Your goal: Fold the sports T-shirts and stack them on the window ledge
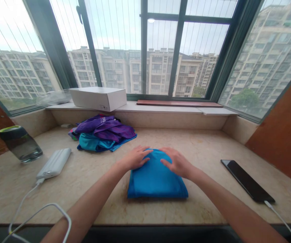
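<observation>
A folded blue cloth (155,180) lies on the beige stone sill (206,148) in front of me. My left hand (135,158) rests flat on its far left part, fingers stretched out. On the cloth's far right part my right hand (177,162) lies flat too, fingers spread. Neither hand grips anything. The fingertips of both hands almost meet over the cloth's far edge.
A heap of purple and teal garments (103,133) lies further back on the left. A white power bank (54,163) with a cable and a dark bottle (21,143) are at the left. A black phone (246,180) lies at the right. A white box (98,98) stands on the ledge.
</observation>
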`<action>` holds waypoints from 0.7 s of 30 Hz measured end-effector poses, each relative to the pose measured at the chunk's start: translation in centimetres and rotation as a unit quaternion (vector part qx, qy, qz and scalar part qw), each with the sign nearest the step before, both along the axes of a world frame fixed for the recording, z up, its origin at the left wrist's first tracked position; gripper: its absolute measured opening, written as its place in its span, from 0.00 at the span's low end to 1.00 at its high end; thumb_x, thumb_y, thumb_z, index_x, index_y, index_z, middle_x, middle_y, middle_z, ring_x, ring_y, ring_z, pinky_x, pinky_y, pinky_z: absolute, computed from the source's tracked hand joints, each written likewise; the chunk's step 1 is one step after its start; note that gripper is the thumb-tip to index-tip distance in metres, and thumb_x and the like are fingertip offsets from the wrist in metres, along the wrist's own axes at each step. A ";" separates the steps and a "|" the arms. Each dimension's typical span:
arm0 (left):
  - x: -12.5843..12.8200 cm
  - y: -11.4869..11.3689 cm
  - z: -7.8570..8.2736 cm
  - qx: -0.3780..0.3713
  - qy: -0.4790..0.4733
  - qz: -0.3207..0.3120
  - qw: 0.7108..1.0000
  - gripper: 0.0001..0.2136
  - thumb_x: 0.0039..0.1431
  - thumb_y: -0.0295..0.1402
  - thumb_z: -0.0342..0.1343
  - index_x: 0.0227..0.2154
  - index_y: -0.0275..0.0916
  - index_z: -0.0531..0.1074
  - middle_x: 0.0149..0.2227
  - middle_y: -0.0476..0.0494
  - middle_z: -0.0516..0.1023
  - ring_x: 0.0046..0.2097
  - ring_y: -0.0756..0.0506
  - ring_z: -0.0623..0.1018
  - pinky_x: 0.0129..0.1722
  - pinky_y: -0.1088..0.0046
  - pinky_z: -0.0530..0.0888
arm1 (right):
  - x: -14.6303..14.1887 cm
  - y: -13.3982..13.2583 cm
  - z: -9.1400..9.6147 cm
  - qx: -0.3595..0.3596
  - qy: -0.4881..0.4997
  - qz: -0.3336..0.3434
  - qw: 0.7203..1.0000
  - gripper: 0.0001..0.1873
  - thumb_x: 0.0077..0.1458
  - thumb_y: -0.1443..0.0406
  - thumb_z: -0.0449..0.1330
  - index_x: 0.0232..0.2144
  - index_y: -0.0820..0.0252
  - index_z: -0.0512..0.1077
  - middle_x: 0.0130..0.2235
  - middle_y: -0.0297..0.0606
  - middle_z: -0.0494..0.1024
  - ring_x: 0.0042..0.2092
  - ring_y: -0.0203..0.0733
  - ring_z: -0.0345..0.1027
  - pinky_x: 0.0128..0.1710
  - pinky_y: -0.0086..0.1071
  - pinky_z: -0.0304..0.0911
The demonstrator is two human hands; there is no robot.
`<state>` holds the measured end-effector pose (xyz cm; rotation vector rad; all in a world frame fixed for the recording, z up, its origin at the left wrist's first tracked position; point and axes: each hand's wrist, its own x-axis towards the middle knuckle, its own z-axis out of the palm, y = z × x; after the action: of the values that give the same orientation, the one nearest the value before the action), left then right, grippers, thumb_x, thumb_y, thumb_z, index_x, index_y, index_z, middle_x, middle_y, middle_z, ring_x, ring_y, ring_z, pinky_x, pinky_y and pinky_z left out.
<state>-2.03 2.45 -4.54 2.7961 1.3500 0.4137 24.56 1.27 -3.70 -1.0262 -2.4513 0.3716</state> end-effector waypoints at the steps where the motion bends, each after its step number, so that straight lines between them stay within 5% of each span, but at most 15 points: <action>1: 0.0 0.2 -0.8 -0.011 0.002 -0.008 1.000 0.20 0.68 0.37 0.54 0.61 0.44 0.69 0.61 0.37 0.74 0.61 0.37 0.74 0.63 0.55 0.67 | -0.1 -0.5 -0.3 -0.018 -0.030 0.052 0.998 0.26 0.67 0.56 0.54 0.64 0.52 0.67 0.64 0.44 0.71 0.64 0.50 0.64 0.64 0.46 0.60; 4: 0.0 0.8 -2.5 -0.027 -0.015 0.019 0.999 0.19 0.70 0.37 0.50 0.60 0.43 0.71 0.61 0.37 0.74 0.61 0.37 0.74 0.61 0.55 0.69 | -0.4 -1.0 -1.5 -0.054 -0.110 0.123 0.985 0.31 0.65 0.48 0.55 0.66 0.47 0.63 0.69 0.40 0.62 0.69 0.53 0.56 0.68 0.50 0.52; 7: 0.0 1.3 -2.7 0.017 -0.042 0.073 0.996 0.18 0.70 0.34 0.49 0.59 0.40 0.72 0.61 0.35 0.74 0.62 0.37 0.73 0.62 0.54 0.69 | -0.6 0.5 -2.4 -0.033 -0.128 0.096 0.987 0.32 0.66 0.47 0.54 0.67 0.49 0.62 0.71 0.41 0.58 0.71 0.53 0.51 0.70 0.53 0.45; 12: -0.5 0.6 -2.1 0.091 -0.049 0.038 0.994 0.18 0.70 0.37 0.50 0.58 0.37 0.72 0.63 0.34 0.72 0.64 0.36 0.70 0.66 0.51 0.64 | 0.4 2.3 -2.2 0.018 -0.094 0.067 0.993 0.20 0.67 0.57 0.57 0.58 0.53 0.74 0.64 0.46 0.70 0.64 0.54 0.63 0.66 0.53 0.55; 17: -0.4 0.0 -2.9 -0.004 -0.019 -0.018 1.000 0.20 0.70 0.41 0.50 0.57 0.37 0.73 0.62 0.33 0.73 0.63 0.35 0.72 0.65 0.51 0.65 | 2.9 1.4 -1.9 -0.084 -0.075 0.150 0.982 0.26 0.55 0.53 0.69 0.55 0.47 0.76 0.62 0.41 0.73 0.63 0.54 0.66 0.65 0.49 0.59; 21: -0.4 0.0 -3.3 -0.042 -0.029 -0.010 0.999 0.21 0.71 0.42 0.49 0.60 0.38 0.71 0.65 0.35 0.69 0.65 0.35 0.70 0.65 0.53 0.65 | 3.5 1.2 -2.9 -0.041 -0.074 0.136 0.987 0.17 0.61 0.60 0.65 0.53 0.49 0.78 0.61 0.41 0.74 0.63 0.53 0.66 0.64 0.52 0.59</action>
<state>-2.45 2.50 -7.82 2.7057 1.2955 0.4225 28.03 2.51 -6.60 -0.7740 -2.7401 0.5050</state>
